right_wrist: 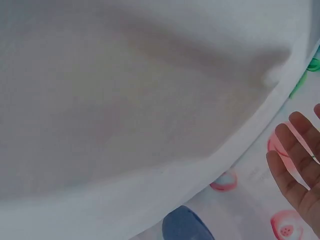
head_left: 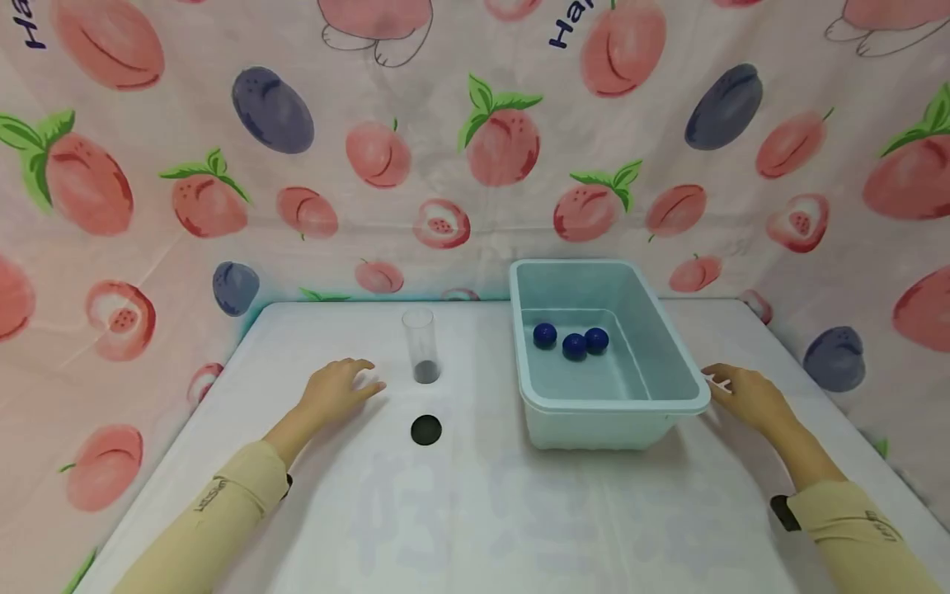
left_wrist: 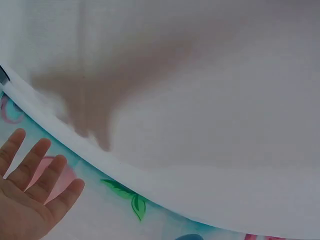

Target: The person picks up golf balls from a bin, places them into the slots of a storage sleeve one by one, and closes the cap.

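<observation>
My left hand (head_left: pixel 337 394) hovers over the left side of the white table, fingers spread loosely toward a tall clear cylinder (head_left: pixel 420 338) with a dark grey bottom. It holds nothing; the left wrist view also shows its straight, parted fingers (left_wrist: pixel 45 172). In front of the cylinder lies a flat black disc (head_left: pixel 426 430). Beside the right wall of a pale blue bin (head_left: pixel 612 406) is my right hand (head_left: pixel 751 398), fingertips close to the rim. Its fingers (right_wrist: pixel 295 150) look relaxed and nearly straight in the right wrist view. Three dark blue balls (head_left: pixel 575 346) rest inside the bin.
The white table (head_left: pixel 475 511) ends at a back edge against a fruit-printed cloth (head_left: pixel 445 124), which also rises along both sides. The bin stands right of centre near the back edge, with its open top facing up.
</observation>
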